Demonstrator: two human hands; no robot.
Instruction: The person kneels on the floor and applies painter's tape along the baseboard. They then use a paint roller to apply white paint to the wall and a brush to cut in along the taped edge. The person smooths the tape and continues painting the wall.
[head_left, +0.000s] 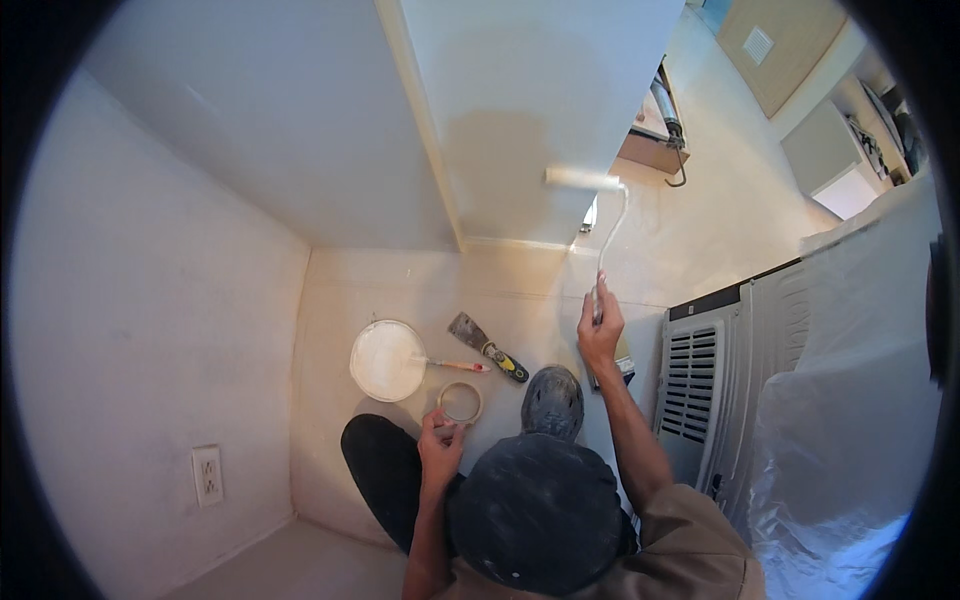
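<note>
My right hand (602, 322) grips the wire handle of a mini paint roller (583, 180). Its pale sleeve lies across the white panel (525, 135), near the panel's right edge. Lower down, my left hand (441, 446) has curled fingers at the near rim of a roll of masking tape (480, 397); whether they hold it is unclear. Beyond the tape is a round white-coated tub or lid (386, 360), with a paintbrush (461, 365) lying over its edge. A putty knife (487, 346) with a black and yellow handle rests on the floor to the right.
A wide brush or blade (624, 366) is partly hidden behind my right forearm. To the right stands a vented appliance (688, 382) beside plastic sheeting (840, 450). A caulking gun (665, 105) lies in a wooden box (652, 154). The left wall bears an outlet (208, 475).
</note>
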